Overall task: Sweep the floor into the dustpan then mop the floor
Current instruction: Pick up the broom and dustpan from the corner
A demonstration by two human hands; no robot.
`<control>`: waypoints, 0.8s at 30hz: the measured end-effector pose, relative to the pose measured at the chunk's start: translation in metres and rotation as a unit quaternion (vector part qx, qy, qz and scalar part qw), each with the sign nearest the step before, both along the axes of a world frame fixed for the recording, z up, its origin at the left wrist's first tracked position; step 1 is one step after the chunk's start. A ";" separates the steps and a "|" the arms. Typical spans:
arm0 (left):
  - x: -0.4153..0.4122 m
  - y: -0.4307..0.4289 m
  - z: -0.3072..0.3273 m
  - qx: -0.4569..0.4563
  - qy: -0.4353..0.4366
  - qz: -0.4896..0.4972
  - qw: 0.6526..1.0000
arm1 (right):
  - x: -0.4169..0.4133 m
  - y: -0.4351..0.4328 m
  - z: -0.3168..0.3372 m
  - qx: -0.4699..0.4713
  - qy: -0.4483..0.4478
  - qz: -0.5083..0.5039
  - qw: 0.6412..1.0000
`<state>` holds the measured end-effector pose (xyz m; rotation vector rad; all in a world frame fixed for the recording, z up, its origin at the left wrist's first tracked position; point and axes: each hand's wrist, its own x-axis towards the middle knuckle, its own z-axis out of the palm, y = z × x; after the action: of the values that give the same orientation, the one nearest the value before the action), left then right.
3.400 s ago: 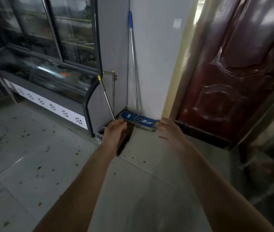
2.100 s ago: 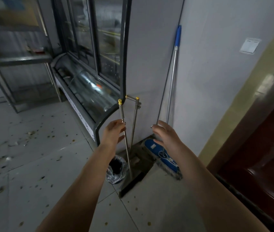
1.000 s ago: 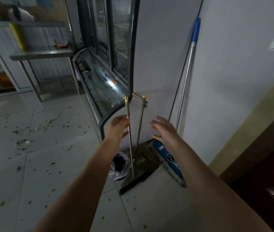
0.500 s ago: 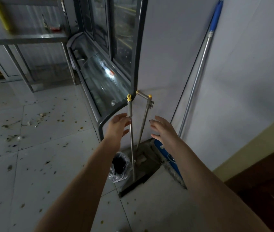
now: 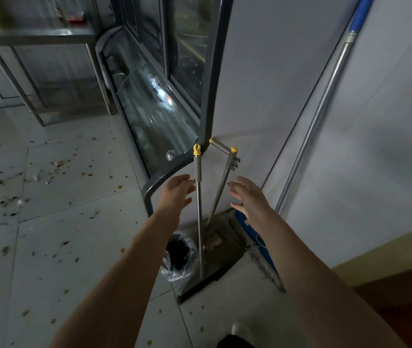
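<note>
The broom point(image 5: 199, 222) and the dustpan point(image 5: 225, 249) are standing in the corner, leaned against the display fridge point(image 5: 250, 71), with the mop point(image 5: 318, 121) beside them. Both look light, with thin stiff metal shafts, smooth and probably slippery, so the grey sleeve under the yellow cap is judged the best grip. The left hand point(image 5: 177, 192) and right hand point(image 5: 247, 197) are spread open, nothing is held

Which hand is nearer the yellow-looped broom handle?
Left. The left hand is open just left of the broom handle, fingertips about at it. The right hand is open farther right, beyond the dustpan handle.
</note>
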<state>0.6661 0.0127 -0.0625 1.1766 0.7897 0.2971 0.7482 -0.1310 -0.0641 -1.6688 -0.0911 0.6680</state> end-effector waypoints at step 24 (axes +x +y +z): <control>0.193 0.036 -0.114 -0.019 0.071 0.184 0.980 | 0.204 0.105 -0.136 -0.063 0.059 0.213 0.973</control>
<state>0.8595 0.0492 -0.1767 1.0195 1.1365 0.5040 0.9521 -0.0256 -0.2000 -1.7413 -0.3345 1.1148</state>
